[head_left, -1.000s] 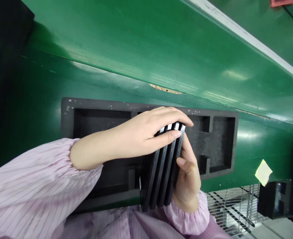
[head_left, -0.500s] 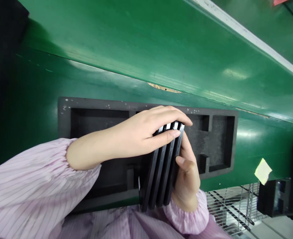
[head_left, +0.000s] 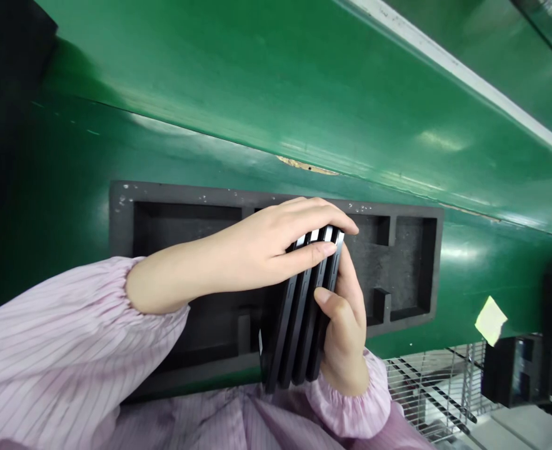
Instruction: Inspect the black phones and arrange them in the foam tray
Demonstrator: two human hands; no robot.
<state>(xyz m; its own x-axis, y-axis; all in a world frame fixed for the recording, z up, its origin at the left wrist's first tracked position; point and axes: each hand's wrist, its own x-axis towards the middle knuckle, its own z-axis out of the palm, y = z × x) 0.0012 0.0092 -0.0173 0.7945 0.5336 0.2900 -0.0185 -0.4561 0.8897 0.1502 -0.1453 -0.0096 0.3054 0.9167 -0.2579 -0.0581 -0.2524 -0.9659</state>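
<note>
A row of several black phones (head_left: 299, 319) stands on edge, side by side, with buttons along their narrow sides. My left hand (head_left: 289, 240) reaches across from the left and is closed over their far ends, its thumb on the near edges and its fingers over the top. From the right, my right hand (head_left: 346, 325) grips the same row, thumb pressed on the edges and fingers along the rightmost phone. Behind and below the hands lies a black foam tray (head_left: 182, 194) with recessed compartments, partly hidden by my arm and the phones.
The tray rests on a green worktop (head_left: 210, 156) with a chipped seam. A yellow paper note (head_left: 491, 320) lies at the right edge. Beyond it are a wire rack (head_left: 432, 387) and a black box (head_left: 514, 372). A dark object (head_left: 10, 81) fills the upper left.
My right thumb has slid left across the phones' edges, and the right hand has shifted slightly left. My left hand keeps its grip. The whole view has shifted a little.
</note>
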